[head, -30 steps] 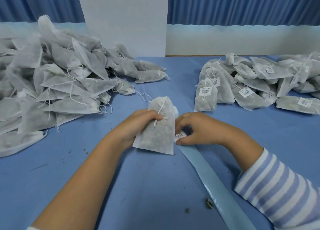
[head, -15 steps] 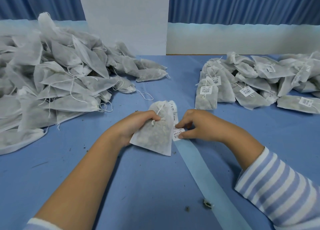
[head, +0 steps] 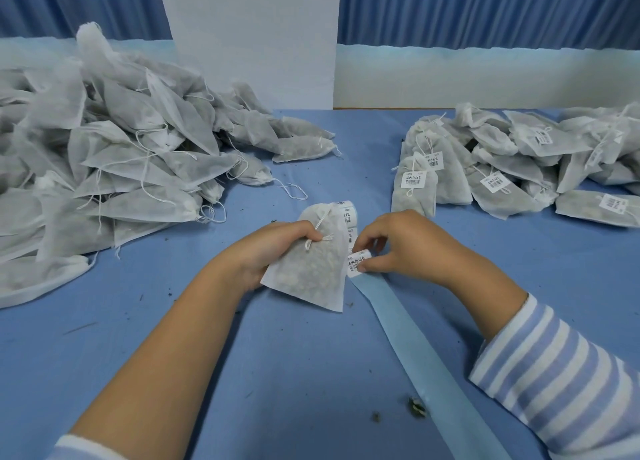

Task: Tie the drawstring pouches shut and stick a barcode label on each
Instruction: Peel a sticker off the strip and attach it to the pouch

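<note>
My left hand (head: 273,248) grips a white drawstring pouch (head: 311,272) near its tied neck, holding it tilted just above the blue table. To its right, my right hand (head: 398,245) pinches a white barcode label (head: 358,262) between thumb and fingers, its edge curling up off the pale blue backing strip (head: 426,352). More labels on the strip (head: 348,213) show behind the pouch. Part of the strip is hidden by the pouch.
A large heap of unlabelled pouches (head: 104,168) with loose strings fills the left of the table. A pile of labelled pouches (head: 519,168) lies at the right. Small dark crumbs (head: 417,407) lie on the blue tablecloth (head: 294,373) near me.
The label has been peeled further off the strip by my right hand and now curls up. The pouch in my left hand shifted slightly left, uncovering the labels behind it.
</note>
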Demonstrator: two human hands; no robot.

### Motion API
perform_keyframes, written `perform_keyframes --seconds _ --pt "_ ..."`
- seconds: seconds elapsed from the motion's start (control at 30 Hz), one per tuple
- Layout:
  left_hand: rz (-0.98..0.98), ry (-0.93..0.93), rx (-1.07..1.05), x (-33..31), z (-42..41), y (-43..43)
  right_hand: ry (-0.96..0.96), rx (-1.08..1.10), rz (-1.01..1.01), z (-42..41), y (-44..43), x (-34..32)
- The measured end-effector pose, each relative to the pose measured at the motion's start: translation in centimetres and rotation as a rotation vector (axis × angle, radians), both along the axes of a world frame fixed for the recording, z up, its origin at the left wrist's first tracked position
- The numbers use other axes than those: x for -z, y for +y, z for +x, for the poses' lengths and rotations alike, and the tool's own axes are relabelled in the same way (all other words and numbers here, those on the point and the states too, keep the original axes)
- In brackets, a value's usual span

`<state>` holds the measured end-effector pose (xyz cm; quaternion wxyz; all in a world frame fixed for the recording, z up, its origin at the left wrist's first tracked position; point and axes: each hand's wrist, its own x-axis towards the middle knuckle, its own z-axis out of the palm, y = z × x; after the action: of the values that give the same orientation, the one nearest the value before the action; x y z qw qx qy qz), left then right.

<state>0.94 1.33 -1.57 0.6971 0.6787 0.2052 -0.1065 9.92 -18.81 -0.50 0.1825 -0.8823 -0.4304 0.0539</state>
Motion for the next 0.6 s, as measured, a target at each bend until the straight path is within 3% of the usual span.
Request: perform_keyframes --seconds 0.6 --pt "0.01 0.016 0.013 0.18 0.0 0.36 0.078 -0.009 0.05 -0.03 0.06 0.42"
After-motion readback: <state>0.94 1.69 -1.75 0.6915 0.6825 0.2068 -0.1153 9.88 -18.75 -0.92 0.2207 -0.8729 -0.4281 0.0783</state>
